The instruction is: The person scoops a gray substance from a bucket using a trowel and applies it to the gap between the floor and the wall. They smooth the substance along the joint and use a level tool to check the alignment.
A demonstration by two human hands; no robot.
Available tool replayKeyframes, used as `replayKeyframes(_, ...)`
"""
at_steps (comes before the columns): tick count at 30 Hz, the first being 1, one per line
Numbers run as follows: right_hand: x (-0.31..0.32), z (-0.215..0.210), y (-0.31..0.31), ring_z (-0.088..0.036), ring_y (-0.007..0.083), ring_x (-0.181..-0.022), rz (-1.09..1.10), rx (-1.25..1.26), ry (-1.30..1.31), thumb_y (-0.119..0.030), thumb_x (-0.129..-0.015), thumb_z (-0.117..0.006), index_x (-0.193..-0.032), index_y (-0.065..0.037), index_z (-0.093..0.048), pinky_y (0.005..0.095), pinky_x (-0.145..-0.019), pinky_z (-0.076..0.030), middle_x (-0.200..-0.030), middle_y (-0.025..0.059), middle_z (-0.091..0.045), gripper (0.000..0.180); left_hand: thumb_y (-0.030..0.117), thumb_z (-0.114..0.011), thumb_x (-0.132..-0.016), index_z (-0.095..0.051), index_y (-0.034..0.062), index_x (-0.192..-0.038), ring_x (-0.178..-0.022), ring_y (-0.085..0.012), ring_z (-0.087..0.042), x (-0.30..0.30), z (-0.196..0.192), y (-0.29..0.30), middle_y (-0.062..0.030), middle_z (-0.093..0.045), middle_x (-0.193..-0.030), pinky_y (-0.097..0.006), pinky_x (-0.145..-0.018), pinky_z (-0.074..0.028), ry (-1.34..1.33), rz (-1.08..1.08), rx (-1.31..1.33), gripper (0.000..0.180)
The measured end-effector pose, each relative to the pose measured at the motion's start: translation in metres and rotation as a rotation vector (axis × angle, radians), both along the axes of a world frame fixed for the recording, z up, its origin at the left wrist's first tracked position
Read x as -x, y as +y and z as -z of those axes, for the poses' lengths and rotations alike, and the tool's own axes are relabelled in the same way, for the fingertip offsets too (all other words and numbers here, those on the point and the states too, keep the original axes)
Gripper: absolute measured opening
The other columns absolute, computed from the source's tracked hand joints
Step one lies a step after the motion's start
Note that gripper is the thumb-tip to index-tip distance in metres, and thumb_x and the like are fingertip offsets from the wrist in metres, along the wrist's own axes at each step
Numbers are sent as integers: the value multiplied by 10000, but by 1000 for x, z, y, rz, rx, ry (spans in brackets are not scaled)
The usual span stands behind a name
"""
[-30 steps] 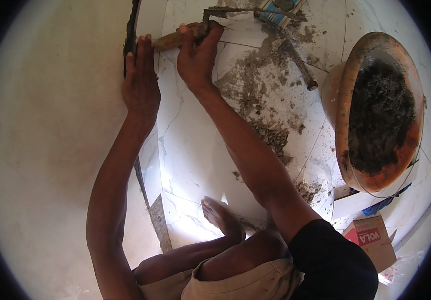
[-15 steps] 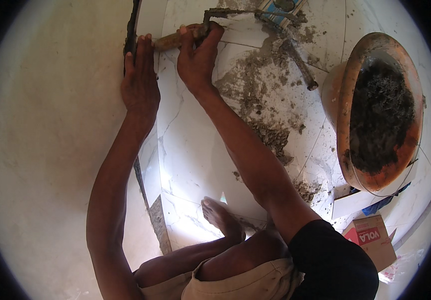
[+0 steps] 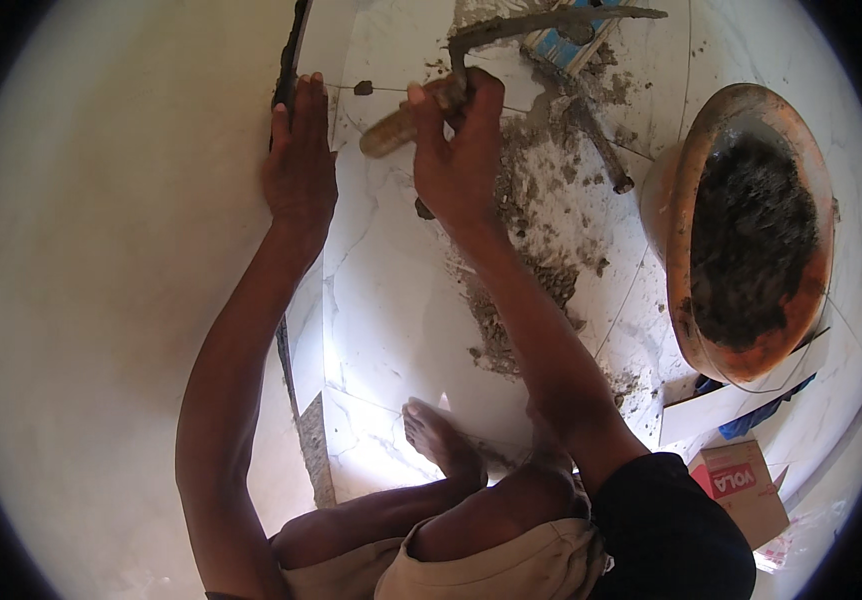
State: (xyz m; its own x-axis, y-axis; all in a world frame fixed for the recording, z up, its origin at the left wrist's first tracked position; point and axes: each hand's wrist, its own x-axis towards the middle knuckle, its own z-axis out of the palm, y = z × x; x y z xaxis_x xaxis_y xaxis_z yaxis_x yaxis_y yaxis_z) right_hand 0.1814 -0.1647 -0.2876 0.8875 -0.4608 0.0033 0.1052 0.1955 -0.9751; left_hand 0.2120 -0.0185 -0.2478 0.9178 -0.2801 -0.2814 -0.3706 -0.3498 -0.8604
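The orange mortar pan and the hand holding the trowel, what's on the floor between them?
In the head view, between the right hand and the orange mortar pan, white floor tile carries spilled grey mortar and a dark-handled tool.

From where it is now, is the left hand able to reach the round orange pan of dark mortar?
Probably not easily: the left hand presses flat on the wall tile, and the right arm lies between it and the orange pan.

A white marbled tile floor (image 3: 391,300) carries everything. Grey mortar crumbs (image 3: 541,250) lie scattered from centre toward twelve o'clock. An orange pan of dark mortar (image 3: 751,230) sits at three o'clock, a small cardboard box (image 3: 741,490) at five, a bare foot (image 3: 441,440) at six.
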Motion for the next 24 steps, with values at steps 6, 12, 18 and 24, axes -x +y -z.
replayKeyframes(6,31,-10,-14,-616,245,-883,-57,54,28,-157,-987,-649,-1261,30,-415,390,-800,-505,-983,157,-614,407,351,-623,-929,-376,68,-1516,-1500,-195,-244,-16,-2,-4,-75,-367,-1563,-426,-1220,-181,6,109,146,697)
replayKeyframes(12,58,-25,-38,-613,249,-891,-174,92,107,-157,-982,-658,-1268,33,-418,397,-788,-506,-986,160,-611,418,62,-626,-881,-541,-21,-1334,-1249,-291,-527,-24,16,-10,-148,-551,-1348,-386,-1048,-448,147,-5,847,469)
replayKeyframes(18,93,-39,-47,-650,248,-899,-256,161,141,-151,-985,-652,-1284,46,-401,372,-671,-568,-1034,187,-628,437,20,-576,-920,-596,-51,-1263,-1208,-388,-554,-19,54,-31,-234,-586,-1287,-454,-1022,-478,-60,-162,1436,351)
replayKeyframes(24,110,-45,-57,-670,247,-873,-292,237,179,-148,-984,-653,-1293,37,-401,355,-658,-587,-1019,192,-649,440,31,-586,-925,-655,-38,-1188,-1117,-388,-596,-37,65,-38,-239,-631,-1180,-457,-958,-486,-76,-142,1401,281)
